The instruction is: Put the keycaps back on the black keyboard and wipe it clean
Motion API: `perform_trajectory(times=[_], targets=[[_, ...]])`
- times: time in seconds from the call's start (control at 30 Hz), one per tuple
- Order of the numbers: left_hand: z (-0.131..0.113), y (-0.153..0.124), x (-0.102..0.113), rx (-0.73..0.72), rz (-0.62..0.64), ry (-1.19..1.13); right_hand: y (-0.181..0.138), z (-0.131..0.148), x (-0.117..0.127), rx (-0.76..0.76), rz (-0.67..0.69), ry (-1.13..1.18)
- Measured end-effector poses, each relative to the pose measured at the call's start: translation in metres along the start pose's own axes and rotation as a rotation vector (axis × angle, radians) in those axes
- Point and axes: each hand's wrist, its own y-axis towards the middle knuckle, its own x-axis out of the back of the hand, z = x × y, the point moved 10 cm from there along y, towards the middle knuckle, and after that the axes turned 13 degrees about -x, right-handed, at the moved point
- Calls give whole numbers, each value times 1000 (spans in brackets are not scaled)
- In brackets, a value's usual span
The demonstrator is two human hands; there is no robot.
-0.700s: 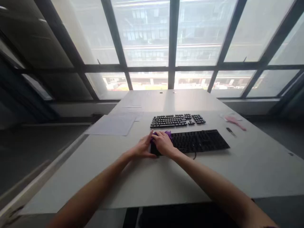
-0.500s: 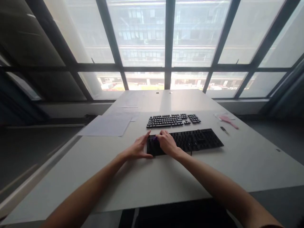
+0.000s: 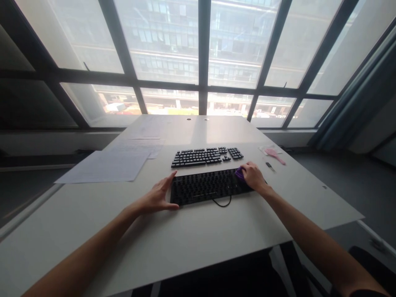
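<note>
A black keyboard base [image 3: 202,185] with its keycaps off lies on the white table. My left hand [image 3: 159,194] braces its left end, thumb and fingers spread apart around the corner. Over the right end, my right hand [image 3: 253,176] grips a soft purple wad [image 3: 239,173] that rests on the base. Whether it is cloth or putty I cannot tell. Behind the base, the removed black keycaps [image 3: 198,157] are laid out in keyboard order. A black cable [image 3: 223,205] loops out from the front edge of the base.
White paper sheets [image 3: 108,165] lie at the left of the table [image 3: 185,243]. On the right are a pink brush-like tool [image 3: 275,155], by a clear wrapper, and a small dark-handled tool [image 3: 270,166]. Large windows [image 3: 157,41] stand beyond the table.
My right hand has moved with the purple wad from the left end of the keyboard base to its right end. My left hand stays at the left end. The view has turned rightward.
</note>
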Motion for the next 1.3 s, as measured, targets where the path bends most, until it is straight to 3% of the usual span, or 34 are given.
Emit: perform_trajectory(times=[0.13,0.23,0.37,0.53,0.6,0.67,0.77,0.87,0.97,1.07,1.17,1.3], targets=[[-1,0,1,17,7,9,7,-60,23,-145,-129,-6],[-1,0,3,23,7,20,9,-86,33,-236,-198,20],[0,-1,3,25,13,29,5,-76,27,-253,-233,72],[5,-2,2,-2,-1,17,-13,-16,6,-82,-147,117],[6,-3,2,-10,-7,8,-19,-5,3,-35,-112,81],[6,-3,2,-10,-13,3,-20,-12,5,-53,-100,55],[5,-3,3,-7,-21,3,-16,-46,13,-160,-139,55],[2,-3,4,-3,-22,4,-14,-81,25,-268,-230,90],[3,-4,3,9,-11,7,-18,-93,38,-307,-350,130],[6,-5,2,15,-6,18,-23,-80,39,-281,-382,163],[7,-6,2,4,-8,28,-28,-54,30,-224,-276,203],[8,-7,2,2,1,37,-46,0,33,34,-179,340]])
